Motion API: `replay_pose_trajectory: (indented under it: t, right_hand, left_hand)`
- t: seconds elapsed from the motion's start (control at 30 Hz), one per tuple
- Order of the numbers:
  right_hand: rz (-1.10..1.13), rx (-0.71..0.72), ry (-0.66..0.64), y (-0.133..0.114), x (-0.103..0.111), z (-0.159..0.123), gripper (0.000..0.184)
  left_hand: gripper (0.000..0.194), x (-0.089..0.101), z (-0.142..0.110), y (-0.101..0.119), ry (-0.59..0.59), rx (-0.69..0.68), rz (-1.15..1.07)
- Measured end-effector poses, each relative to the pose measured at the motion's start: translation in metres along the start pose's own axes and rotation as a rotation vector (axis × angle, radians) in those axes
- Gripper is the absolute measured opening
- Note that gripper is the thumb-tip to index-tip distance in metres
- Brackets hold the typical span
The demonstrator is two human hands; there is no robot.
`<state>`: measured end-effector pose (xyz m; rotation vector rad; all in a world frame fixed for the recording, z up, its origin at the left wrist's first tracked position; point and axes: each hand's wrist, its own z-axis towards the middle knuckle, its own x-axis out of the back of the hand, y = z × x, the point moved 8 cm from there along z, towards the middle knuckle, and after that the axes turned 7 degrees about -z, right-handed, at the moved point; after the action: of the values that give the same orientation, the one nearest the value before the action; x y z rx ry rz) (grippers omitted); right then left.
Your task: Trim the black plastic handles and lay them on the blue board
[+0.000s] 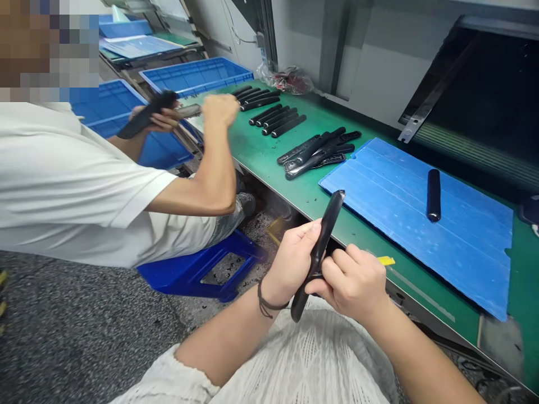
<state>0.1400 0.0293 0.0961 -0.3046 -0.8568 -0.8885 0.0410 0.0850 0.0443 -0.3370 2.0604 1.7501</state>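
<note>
My left hand (292, 255) is closed around a long, black, curved plastic piece (330, 216), which it holds tilted above my lap at the table's front edge. My right hand (356, 280) is curled shut against the middle of that piece, thumb pressing near it. From behind its fist pokes the yellow end of a slim tool (386, 260); the fingers hide most of it, so its kind is unclear. Another black piece (433, 193) lies alone on a blue plastic sheet (391, 185). Farther left is a loose pile of black pieces (318, 151).
Several black pieces lie in rows (278, 119) on the green table (240, 137). At the left a co-worker in a white shirt (84, 174) works on a dark piece (147, 115). Blue crates (197, 76) stand beyond, and a blue stool (185, 275) is under the co-worker.
</note>
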Motion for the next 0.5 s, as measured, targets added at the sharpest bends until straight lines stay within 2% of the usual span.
replay_pose_trajectory:
  t: [0.23, 0.37, 0.5]
  right_hand:
    - [0.065, -0.038, -0.049, -0.008, -0.010, -0.010, 0.066]
    - [0.154, -0.018, -0.101, -0.021, -0.013, -0.015, 0.071]
    - [0.098, 0.003, -0.122, -0.033, -0.012, -0.017, 0.059]
  left_hand:
    - [0.042, 0.002, 0.008, -0.005, 0.072, 0.042, -0.139]
    - [0.039, 0.007, 0.013, 0.000, 0.157, 0.042, -0.219]
    - [0.037, 0.015, 0.019, 0.006, 0.268, 0.042, -0.315]
